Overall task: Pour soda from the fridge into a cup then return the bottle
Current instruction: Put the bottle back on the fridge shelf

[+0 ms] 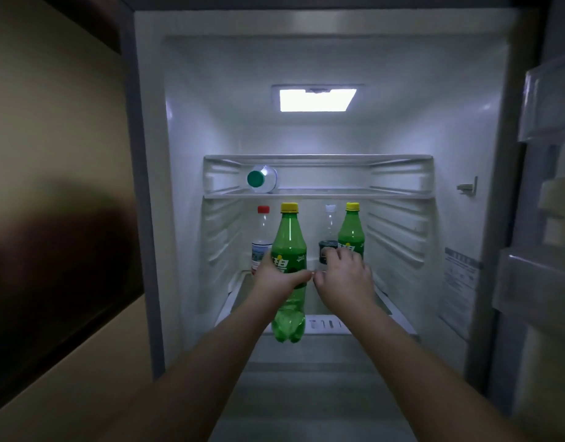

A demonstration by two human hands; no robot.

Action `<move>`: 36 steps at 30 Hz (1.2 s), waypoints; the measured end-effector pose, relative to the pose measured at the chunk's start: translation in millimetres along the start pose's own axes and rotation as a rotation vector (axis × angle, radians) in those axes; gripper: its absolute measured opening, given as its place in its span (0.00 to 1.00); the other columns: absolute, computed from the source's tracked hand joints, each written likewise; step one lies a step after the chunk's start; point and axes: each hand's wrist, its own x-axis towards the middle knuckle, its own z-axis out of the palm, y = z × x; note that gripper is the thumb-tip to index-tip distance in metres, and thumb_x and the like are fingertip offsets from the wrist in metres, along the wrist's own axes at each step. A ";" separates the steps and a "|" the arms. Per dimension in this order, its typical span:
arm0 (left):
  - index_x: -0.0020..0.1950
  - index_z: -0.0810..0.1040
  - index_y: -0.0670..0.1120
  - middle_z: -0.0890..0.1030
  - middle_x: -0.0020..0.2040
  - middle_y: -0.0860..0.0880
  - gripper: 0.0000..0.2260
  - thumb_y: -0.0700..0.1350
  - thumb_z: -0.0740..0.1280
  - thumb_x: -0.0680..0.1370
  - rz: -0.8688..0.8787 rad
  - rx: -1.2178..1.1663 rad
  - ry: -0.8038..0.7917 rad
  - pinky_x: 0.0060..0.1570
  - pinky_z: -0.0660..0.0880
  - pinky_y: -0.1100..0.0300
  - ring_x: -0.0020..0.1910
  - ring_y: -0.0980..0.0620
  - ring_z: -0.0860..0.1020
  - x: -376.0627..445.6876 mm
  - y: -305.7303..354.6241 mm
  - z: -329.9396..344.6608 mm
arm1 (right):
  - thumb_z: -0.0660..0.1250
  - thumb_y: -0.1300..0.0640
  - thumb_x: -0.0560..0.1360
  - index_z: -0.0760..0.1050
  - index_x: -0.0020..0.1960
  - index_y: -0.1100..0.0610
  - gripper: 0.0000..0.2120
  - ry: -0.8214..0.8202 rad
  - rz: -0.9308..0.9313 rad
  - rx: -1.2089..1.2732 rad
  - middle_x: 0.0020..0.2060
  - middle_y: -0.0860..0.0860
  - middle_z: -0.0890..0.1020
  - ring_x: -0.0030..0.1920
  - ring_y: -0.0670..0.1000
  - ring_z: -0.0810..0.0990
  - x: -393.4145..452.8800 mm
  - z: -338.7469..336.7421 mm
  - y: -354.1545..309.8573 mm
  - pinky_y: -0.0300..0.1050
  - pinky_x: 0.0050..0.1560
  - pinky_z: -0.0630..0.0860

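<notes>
The left hand point(275, 275) has its fingers clamped round the label band of the green soda bottle point(289, 250), which stands upright, long axis vertical, its base hanging just outside the fridge shelf point(319, 325) lip. The right hand point(345, 275) hovers just to the right of those fingers, loosely curled and holding nothing (a second green bottle point(351, 228) stands beyond it). The left is plainly the nearer.

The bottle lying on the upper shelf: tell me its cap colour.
Green. The cap of the clear bottle faces the head camera.
</notes>
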 end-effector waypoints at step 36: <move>0.75 0.57 0.50 0.73 0.64 0.46 0.42 0.54 0.77 0.69 0.043 0.115 0.073 0.64 0.71 0.46 0.63 0.46 0.73 74.4 -54.0 13.0 | 0.57 0.47 0.79 0.57 0.75 0.53 0.26 -0.060 -0.009 -0.031 0.68 0.53 0.67 0.68 0.54 0.63 24.8 35.2 15.1 0.49 0.67 0.60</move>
